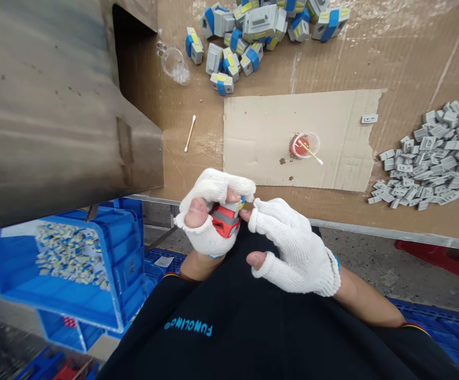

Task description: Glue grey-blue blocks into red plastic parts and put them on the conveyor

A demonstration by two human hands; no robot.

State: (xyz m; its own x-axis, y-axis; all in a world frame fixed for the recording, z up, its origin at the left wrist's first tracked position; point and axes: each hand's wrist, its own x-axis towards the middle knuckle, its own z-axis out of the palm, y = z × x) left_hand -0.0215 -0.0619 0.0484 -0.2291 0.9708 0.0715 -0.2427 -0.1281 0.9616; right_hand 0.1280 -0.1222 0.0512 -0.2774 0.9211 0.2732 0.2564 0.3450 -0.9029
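My left hand, in a white glove with bare fingertips, is closed around a small red toy vehicle with a grey top part showing a little yellow and blue. Part of the toy is hidden by the fingers. My right hand, gloved the same way, has its thumb apart from the other fingers and holds nothing. One of its fingertips is at the toy's right side; whether it touches cannot be made out. Beyond the hands lies a cardboard sheet with a clear cup of reddish liquid and a cotton swab in it.
Grey toy blocks with blue and yellow are heaped at the back. Many small grey parts lie at right. Another cotton swab and a clear cup are at left, beside a metal housing. Blue bins stand lower left.
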